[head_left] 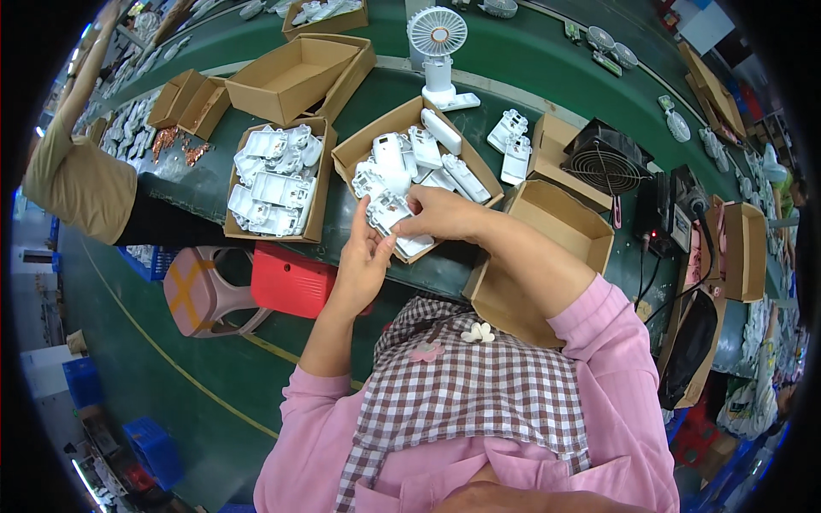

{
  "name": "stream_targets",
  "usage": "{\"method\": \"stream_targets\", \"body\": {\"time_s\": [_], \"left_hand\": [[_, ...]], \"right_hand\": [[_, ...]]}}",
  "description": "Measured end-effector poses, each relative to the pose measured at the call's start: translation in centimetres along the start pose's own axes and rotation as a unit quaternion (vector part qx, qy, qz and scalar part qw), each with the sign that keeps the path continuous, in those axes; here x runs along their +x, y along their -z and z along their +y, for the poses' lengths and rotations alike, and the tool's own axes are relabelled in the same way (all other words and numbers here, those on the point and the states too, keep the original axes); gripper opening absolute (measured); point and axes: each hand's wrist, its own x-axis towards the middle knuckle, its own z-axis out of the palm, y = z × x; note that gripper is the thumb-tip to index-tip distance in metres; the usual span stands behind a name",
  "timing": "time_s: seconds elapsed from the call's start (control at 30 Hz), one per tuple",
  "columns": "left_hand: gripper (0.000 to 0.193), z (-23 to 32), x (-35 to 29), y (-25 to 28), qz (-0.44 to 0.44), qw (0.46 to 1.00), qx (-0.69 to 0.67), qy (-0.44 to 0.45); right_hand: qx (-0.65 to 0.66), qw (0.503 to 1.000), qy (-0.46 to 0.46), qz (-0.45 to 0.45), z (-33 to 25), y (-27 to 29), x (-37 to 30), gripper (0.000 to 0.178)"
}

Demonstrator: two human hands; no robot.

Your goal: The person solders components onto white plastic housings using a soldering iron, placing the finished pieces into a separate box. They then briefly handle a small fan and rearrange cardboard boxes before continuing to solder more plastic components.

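The white casing [389, 214] is held over the near edge of an open cardboard carton [489, 172] on the bench [342, 109], among other white casings [425, 147]. The right hand [414, 215] has thumb and forefinger clamped on the casing's right side. The left hand [373, 224] is at its left edge, thumb and forefinger apart; whether these also grip cannot be told. Sound handling, in this inspector's judgement, calls for pinching the rims only, keeping fingertips out of the recess, bracing lightly with the left hand while the right controls the angle, and lifting clear of the adjoining parts so that thin edges do not snag. Orientation: the open, recessed face is turned up toward the wearer. The long axis appears to run from far left to near right; fingers cover the ends, so which end leads is undetermined.
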Motion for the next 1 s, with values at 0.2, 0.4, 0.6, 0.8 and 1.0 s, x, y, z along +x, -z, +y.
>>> {"method": "stream_targets", "body": {"time_s": [0.2,0.4,0.6,0.8,1.0], "left_hand": [[0.07,0.5,-0.5,0.0,0.002,0.999,-0.018,0.027],[0.072,0.6,0.6,1.3,0.075,0.997,0.028,0.0],[0.069,0.4,2.0,1.4,0.05,0.996,0.075,-0.006],[0.069,0.6,1.7,0.9,0.052,0.996,0.066,0.009],[0.07,-2.4,2.3,1.5,0.011,0.997,-0.044,-0.062]], "right_hand": [[0.139,0.99,0.031,0.016,0.3,-1.1,0.5,0.048],[0.174,0.978,0.018,0.117,-0.2,-0.1,2.4,0.047],[-0.031,0.978,0.044,0.203,-2.9,-1.9,3.4,0.047],[0.006,0.97,0.029,0.24,-3.1,-3.2,2.9,0.052],[0.128,0.963,0.009,0.236,-1.2,-3.8,4.6,0.064]]}}
